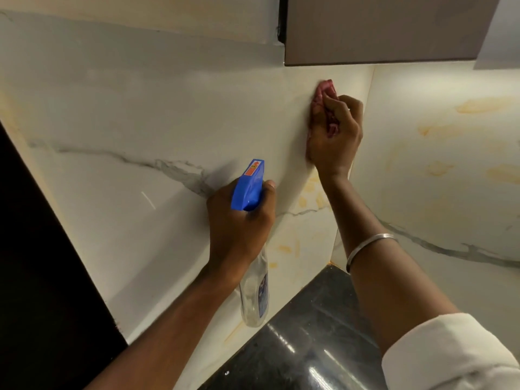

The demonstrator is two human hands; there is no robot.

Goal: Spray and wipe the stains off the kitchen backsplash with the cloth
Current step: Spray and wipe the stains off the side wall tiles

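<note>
My right hand point(336, 136) grips a bunched pink-red cloth point(323, 91) and presses it against the white marble backsplash point(140, 114), high up near the corner and just under the wall cabinet. My left hand point(239, 220) grips a clear spray bottle point(254, 294) by its neck, with the blue trigger head point(249, 187) pointing up toward the wall. Yellow-orange stains point(309, 192) mark the wall between my two hands and lower down. More yellow stains point(439, 167) spread over the right-hand wall panel.
A brown wall cabinet point(388, 29) hangs directly above the cloth. The glossy black countertop point(315, 333) meets both walls in the corner below. A dark vertical surface point(33, 277) borders the backsplash on the left. A metal bangle point(368, 246) circles my right wrist.
</note>
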